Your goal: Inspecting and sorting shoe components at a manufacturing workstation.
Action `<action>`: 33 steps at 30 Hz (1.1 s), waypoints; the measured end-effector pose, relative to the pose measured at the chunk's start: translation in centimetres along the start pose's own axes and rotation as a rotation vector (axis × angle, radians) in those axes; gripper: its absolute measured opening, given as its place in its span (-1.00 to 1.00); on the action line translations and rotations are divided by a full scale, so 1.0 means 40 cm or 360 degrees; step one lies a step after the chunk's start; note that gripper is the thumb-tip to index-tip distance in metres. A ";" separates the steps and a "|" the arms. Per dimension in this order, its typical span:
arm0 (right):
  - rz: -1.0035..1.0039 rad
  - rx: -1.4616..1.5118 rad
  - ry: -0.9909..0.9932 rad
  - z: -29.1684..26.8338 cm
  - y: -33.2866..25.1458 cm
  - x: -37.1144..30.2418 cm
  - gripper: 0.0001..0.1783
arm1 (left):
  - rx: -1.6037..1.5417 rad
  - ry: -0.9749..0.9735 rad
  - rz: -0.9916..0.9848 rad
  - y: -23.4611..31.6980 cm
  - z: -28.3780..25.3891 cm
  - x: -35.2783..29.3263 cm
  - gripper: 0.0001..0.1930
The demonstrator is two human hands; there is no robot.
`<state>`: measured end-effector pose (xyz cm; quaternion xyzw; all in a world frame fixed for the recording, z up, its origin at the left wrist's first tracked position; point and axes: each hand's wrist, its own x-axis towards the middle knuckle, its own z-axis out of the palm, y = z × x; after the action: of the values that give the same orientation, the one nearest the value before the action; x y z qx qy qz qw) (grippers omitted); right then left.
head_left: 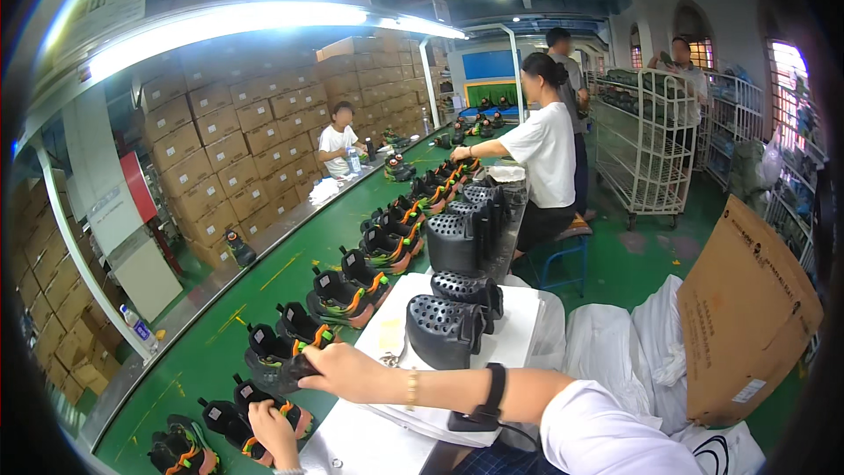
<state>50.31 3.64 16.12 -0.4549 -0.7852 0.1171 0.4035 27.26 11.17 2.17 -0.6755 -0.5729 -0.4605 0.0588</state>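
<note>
My left hand (274, 434) is low in the view with its fingers bent against a black shoe (251, 394) with an orange and green trim. Just above it, my right hand (345, 373) reaches across from the right, its fingers closed on a dark rounded object (294, 375) that I cannot name. Behind that object stands another black shoe (264, 341) in the row. A pair of black shoes (183, 447) sits at the near left. To the right of my hands, black perforated moulded pieces (444, 334) stand on a white board (519, 321).
A green worktable (211, 356) runs away from me, lined with shoes. A co-worker in white (549, 145) sits along its right side; another person (338, 141) is across it. A cardboard box (747, 317) and white sacks (607, 352) lie right. A wire trolley (642, 145) stands behind.
</note>
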 end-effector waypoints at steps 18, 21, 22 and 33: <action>-0.0093 -0.1046 -0.0409 0.653 0.059 0.248 -0.87 | -0.0302 -0.0035 -0.0419 -0.059 -0.025 -0.150 -0.65; 0.0362 -0.0853 -0.0705 0.695 0.075 0.274 -0.86 | -0.0290 0.0007 -0.0378 -0.074 -0.009 -0.158 -0.64; 0.0454 -0.0809 -0.0663 0.713 0.074 0.275 -0.85 | -0.0285 0.0005 -0.0383 -0.076 -0.007 -0.162 -0.64; 0.0116 -0.0274 -0.0728 0.628 0.041 0.278 -0.69 | -0.0014 0.0065 -0.0461 -0.094 -0.049 -0.146 -0.52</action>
<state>29.83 18.14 4.81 -0.4771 -0.8464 0.1642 0.1705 23.51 7.05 -2.41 -0.5764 -0.6610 -0.4805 0.0003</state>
